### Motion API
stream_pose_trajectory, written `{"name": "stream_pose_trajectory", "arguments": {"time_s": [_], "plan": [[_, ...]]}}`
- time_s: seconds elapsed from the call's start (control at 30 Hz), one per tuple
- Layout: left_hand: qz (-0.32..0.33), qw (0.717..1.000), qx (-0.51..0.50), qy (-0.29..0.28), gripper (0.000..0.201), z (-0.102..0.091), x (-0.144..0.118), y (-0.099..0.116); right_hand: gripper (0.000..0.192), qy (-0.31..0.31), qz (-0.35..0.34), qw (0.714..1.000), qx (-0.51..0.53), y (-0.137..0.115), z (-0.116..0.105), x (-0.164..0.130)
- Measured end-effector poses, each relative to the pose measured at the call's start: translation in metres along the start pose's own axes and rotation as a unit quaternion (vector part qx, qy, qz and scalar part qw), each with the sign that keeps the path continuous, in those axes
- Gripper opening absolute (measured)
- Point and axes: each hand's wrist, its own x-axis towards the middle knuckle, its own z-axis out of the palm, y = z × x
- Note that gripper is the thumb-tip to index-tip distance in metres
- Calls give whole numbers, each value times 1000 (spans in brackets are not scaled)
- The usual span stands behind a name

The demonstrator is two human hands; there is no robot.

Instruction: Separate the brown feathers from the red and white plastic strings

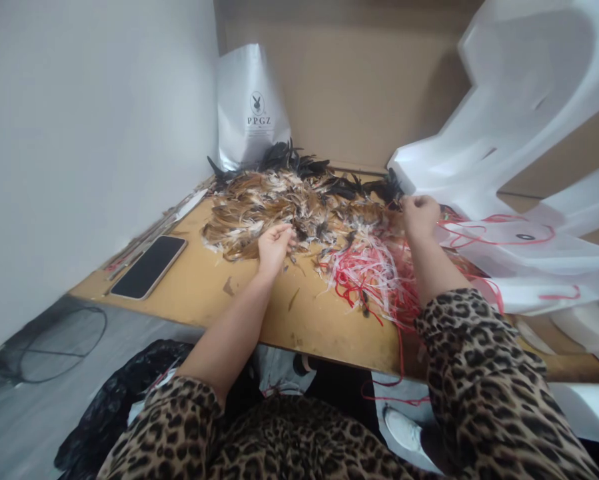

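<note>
My left hand (275, 248) is closed in a pinch at the near edge of a heap of brown and cream feathers (259, 207). Whatever its fingertips hold is too small to make out. Further right, my right hand (421, 215) is curled shut beside some black feathers (392, 187), above red ribbon strands; its grip is hidden. Between the two hands, a tangle of red and white ribbon strips (366, 270) lies against the feathers. More black feathers (284, 158) lie along the back of the heap.
A dark-screened phone (149, 267) lies at the table's left. Behind the feathers stands a silver bag (249, 107). A large white moulded piece (519, 127) rises at the right, with red ribbon (479, 233) across it. Below the table's front edge is a black plastic bag (119, 393).
</note>
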Motion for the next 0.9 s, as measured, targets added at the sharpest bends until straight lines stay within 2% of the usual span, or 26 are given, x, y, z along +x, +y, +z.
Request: {"name": "stream_pose_trajectory", "arguments": {"time_s": [0.1,0.23,0.33,0.43,0.57,0.7,0.9], "plan": [[12,999,-23,48,25,-6,6,5,20,-11,-27,995,93,-20,7,-12],[20,993,-48,104,23,-13,11,11,20,-141,-85,974,157,-61,13,-46],[13,992,-49,114,23,-16,13,13,21,-248,-127,944,177,-93,12,-78],[11,992,-45,117,24,-15,13,13,19,-328,-168,910,190,-114,16,-106],[16,992,-53,117,24,-15,13,12,17,-385,-230,875,182,-121,30,-135],[23,992,-64,105,25,-17,14,12,17,-402,-264,865,142,-116,43,-156],[31,991,-57,121,24,-20,17,14,18,-432,-329,839,37,-123,37,-184]]}}
